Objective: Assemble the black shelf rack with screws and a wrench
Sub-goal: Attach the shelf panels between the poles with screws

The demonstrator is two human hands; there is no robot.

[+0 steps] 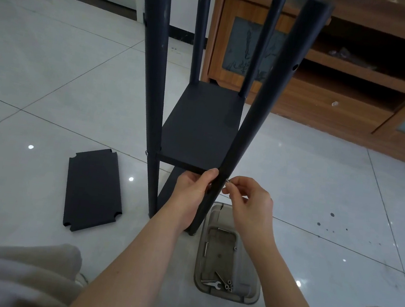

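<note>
Head view: black shelf rack (200, 130) stands at 12 o'clock, apparently stiff and light; left hand (191, 190) grips the shelf corner beside the front post (251, 123); right hand (248, 205) pinches a small, droppable screw (227, 181) against it; wrench (212, 283) lies in tray (225, 246) at 6 o'clock.

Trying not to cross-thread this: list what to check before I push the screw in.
1. The screw is pinched by the right hand at the front right pole: ok.
2. The left hand holds the shelf board at that corner: ok.
3. That screw lined up with its hole: cannot tell, fingers hide it.
4. The wrench lies ready in the tray: ok.
5. The front left screw is fitted: ok.
</note>
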